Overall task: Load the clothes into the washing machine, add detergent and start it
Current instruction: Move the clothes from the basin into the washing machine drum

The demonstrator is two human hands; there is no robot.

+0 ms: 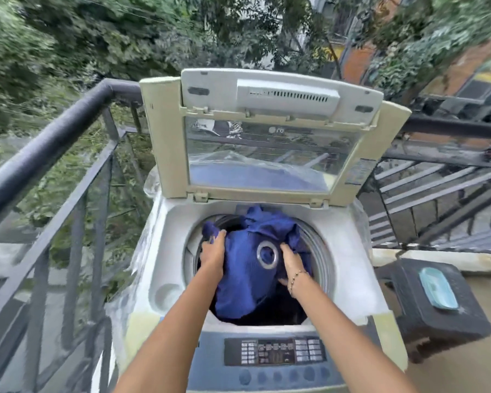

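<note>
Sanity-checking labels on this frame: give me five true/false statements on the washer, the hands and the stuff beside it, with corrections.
1. The washing machine's lid is raised. True.
2. Both hands are on the blue garment over the drum opening. True: the left hand and right hand are on either side of it.
3. The garment is red. False: it is dark blue with a pale ring printed on it.
4. The right wrist wears a beaded bracelet. True.
5. The dark stool stands left of the machine. False: it is on the right, with a light blue item on top.
</note>
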